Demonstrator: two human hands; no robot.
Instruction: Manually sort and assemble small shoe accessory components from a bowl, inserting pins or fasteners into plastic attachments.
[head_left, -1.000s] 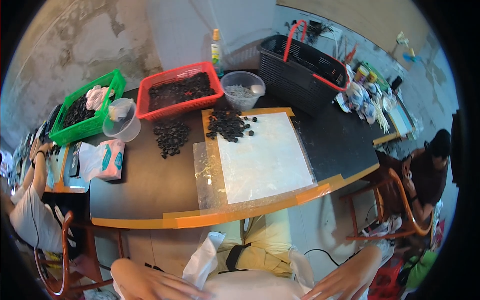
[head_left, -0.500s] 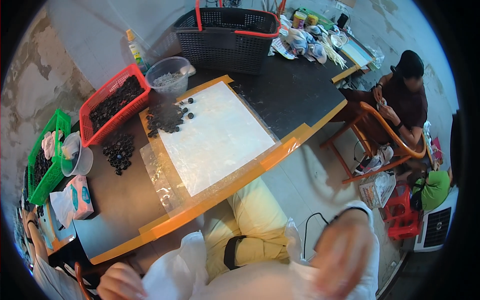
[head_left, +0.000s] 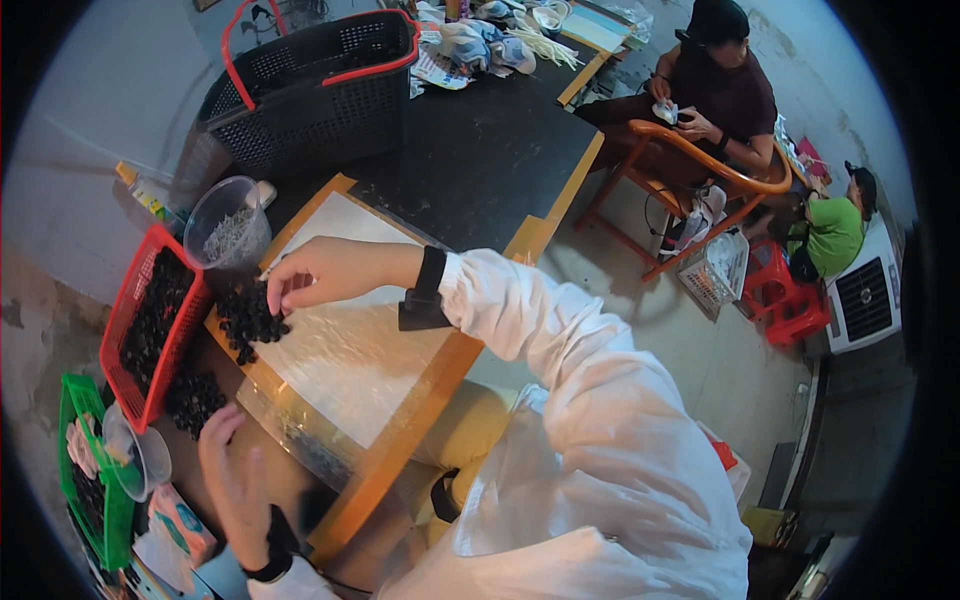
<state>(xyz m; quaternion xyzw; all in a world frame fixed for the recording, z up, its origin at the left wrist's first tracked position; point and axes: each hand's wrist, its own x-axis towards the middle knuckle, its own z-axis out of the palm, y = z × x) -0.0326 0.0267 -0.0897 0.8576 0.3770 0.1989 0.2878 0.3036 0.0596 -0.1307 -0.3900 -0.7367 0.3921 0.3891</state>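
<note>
My right hand [head_left: 322,272] reaches across the white sheet [head_left: 375,345]. Its fingers curl down at a pile of small black round pieces [head_left: 245,322] on the sheet's left edge. The fingertips are close together, and whatever may be between them is too small to make out. Lower left, my left hand [head_left: 235,485] is raised with its fingers apart and nothing in it. It is nearest to a second heap of black pieces [head_left: 194,403] on the dark table. A clear tub [head_left: 228,225] of thin silvery pieces stands just beyond the right hand.
A red basket [head_left: 150,335] of black pieces and a green basket [head_left: 118,515] line the left side, with a clear bowl [head_left: 150,465] and tissue pack [head_left: 182,525]. A large black basket [head_left: 310,125] stands at the back. Right of the table, a person [head_left: 722,90] sits on a wooden chair [head_left: 690,160].
Both hands have risen from the lower edge to the table; the right now reaches the black pile, the left the second heap. The view has shifted, so the table sits further left.
</note>
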